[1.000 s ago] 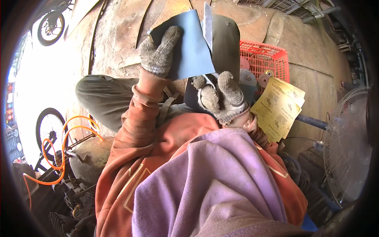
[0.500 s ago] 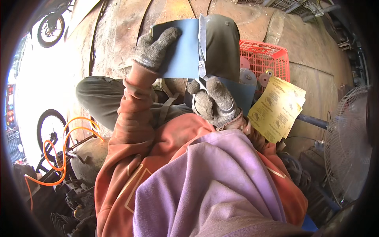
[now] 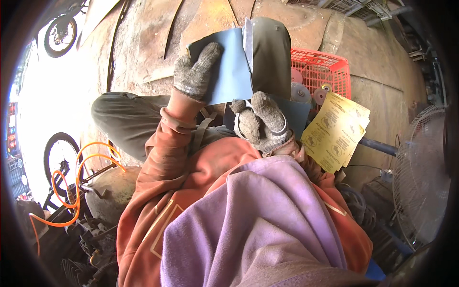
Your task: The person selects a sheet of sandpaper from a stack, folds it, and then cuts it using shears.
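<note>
A blue-grey sheet of sandpaper is gripped along its left side by my gloved left hand, the thumb lying across its face. My gloved right hand is closed round the handles of a pair of scissors. Their blades point away from me, and a blade shows along the sheet's right edge, over my right knee; the sheet hides the pivot. Beneath the right hand lies another blue-grey sheet, partly covered by my hand and leg.
Yellow-backed sandpaper sheets fan out at my right. Behind them a red plastic basket holds several round discs. A fan stands far right. An orange hose loops over a tank at left.
My left hand has moved right and slightly down with the sandpaper, tilting it. The sheet now covers the scissors' pivot. The right hand has stayed nearly still.
</note>
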{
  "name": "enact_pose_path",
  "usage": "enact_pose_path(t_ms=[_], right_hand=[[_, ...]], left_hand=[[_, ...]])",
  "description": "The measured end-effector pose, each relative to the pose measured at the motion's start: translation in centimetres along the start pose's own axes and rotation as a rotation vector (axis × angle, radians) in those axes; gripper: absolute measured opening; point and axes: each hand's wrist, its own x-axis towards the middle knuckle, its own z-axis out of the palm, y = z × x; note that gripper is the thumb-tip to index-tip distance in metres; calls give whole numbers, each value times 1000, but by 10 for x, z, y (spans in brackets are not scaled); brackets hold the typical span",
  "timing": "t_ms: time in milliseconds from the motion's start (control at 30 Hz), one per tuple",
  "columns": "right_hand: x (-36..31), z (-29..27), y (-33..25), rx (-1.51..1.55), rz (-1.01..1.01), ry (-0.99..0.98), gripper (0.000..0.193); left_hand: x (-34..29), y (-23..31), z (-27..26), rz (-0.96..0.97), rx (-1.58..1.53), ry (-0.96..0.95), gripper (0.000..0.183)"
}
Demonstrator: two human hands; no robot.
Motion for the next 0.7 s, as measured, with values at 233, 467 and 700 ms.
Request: enact_pose_path(t_ms=[233, 467, 700], right_hand=[[-4, 8, 8, -390, -73, 143, 29], [13, 28, -4, 72, -43, 102, 35], [10, 22, -5, 88, 0, 151, 23]], left_hand=[[16, -3, -25, -6, 131, -113, 27], [-2, -5, -15, 135, 189, -96, 31], [-9, 0, 0, -144, -87, -34, 35]])
